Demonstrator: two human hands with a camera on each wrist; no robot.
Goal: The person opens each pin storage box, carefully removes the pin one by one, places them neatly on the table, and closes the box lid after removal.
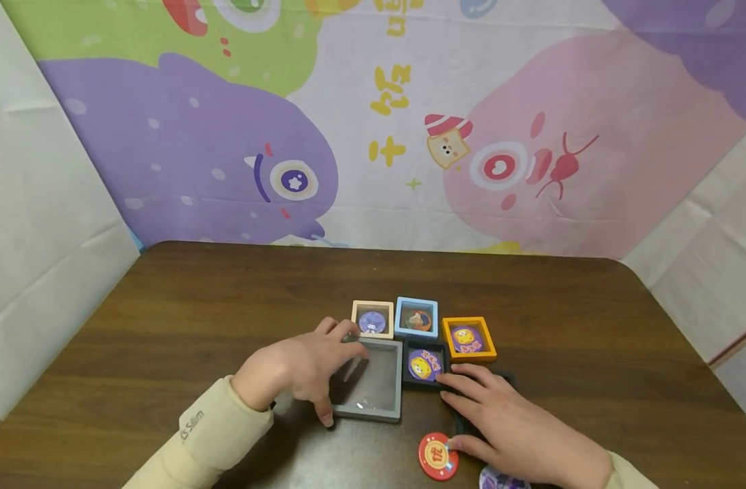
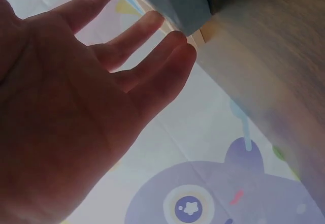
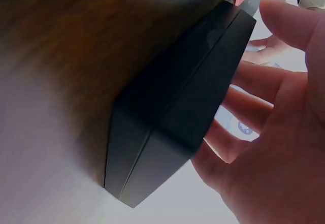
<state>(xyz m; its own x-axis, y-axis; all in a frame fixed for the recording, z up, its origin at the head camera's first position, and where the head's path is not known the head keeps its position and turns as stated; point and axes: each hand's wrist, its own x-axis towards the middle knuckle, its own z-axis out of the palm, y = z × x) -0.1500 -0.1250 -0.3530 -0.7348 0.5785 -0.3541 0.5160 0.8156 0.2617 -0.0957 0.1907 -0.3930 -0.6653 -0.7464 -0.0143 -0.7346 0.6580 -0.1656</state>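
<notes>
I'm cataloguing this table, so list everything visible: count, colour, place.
Small square frames: four, tan frame, light-blue frame, orange frame, black frame, mid-table
Round framed badges: four, multicoloured, one inside each
Large square frame: one, grey, left of black frame
Flat box: one, black, beneath right grip
Round loose badges: two, red badge, purple badge, table's near side
Wooden table: one, dark brown, beneath
Cartoon cloth: one, multicoloured, behind
Plain cloths: two, whitish, both sides
Sleeves: two, cream, both forearms
Left grip: one, bare, at grey frame's left
Right grip: one, bare, over box
</notes>
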